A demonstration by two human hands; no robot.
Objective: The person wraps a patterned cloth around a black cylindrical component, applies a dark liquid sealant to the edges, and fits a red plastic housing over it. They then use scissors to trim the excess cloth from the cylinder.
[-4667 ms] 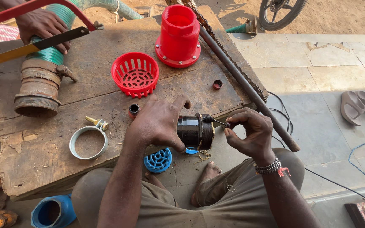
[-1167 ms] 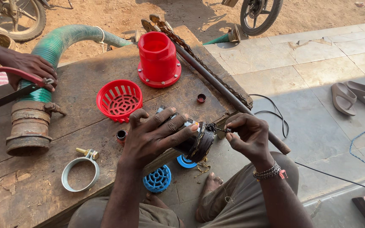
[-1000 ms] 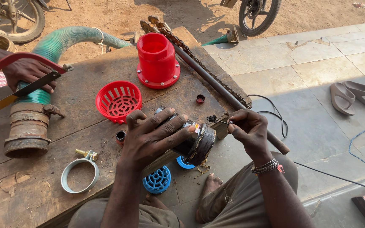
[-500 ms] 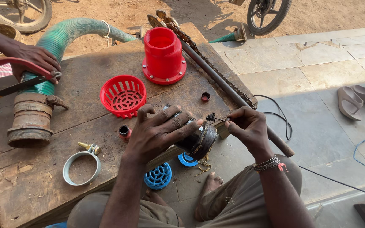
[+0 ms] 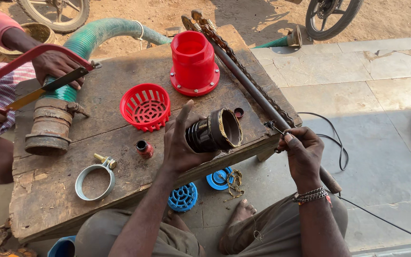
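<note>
The right hand [image 5: 303,154] has been drawn away from the dark pipe fitting [image 5: 214,132], a small metal tool [image 5: 273,126] pinched; the fitting is gripped by the left hand [image 5: 181,143] above the wooden table [image 5: 48,190].

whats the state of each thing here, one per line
left hand: gripping the dark fitting
dark fitting: held on its side, open end showing
right hand: pinching a small metal piece
red strainer: mouth up, empty
red flanged pipe: upright
small bottle: uncapped
hose clamp: lying flat
</note>
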